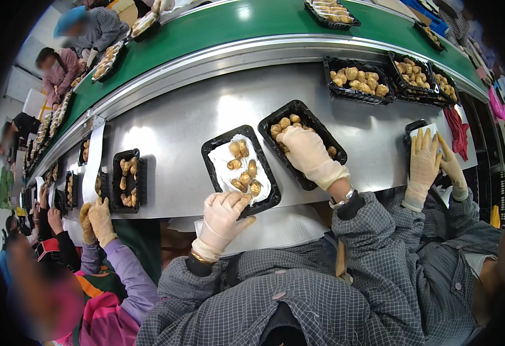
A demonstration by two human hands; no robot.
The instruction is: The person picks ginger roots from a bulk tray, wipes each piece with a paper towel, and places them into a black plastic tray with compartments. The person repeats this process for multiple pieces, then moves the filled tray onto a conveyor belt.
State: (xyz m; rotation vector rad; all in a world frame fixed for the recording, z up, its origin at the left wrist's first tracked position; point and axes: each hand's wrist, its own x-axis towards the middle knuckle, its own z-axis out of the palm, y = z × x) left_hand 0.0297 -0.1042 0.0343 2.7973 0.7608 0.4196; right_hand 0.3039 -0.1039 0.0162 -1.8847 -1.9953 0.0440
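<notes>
The left hand [224, 214], in a pale glove, is reaching forward from the lower edge and resting on the near rim of a black tray [211, 164], its fingers curling loosely over that edge and gripping it lightly. The right hand [307, 153], gloved the same way, is stretching further out and pressing palm-down into a second black tray [327, 143] just beside the first; its fingers are bending over the pieces inside, but whether they are pinching any of them cannot be told. The first tray is lying tilted on the steel counter [177, 127], lined with white paper [220, 158] and holding about 6 knobbly, yellow-brown ginger pieces [244, 171]. The second tray is fuller, with similar pieces heaped at its far end. A co-worker's gloved hands [431, 161] are working to the right.
</notes>
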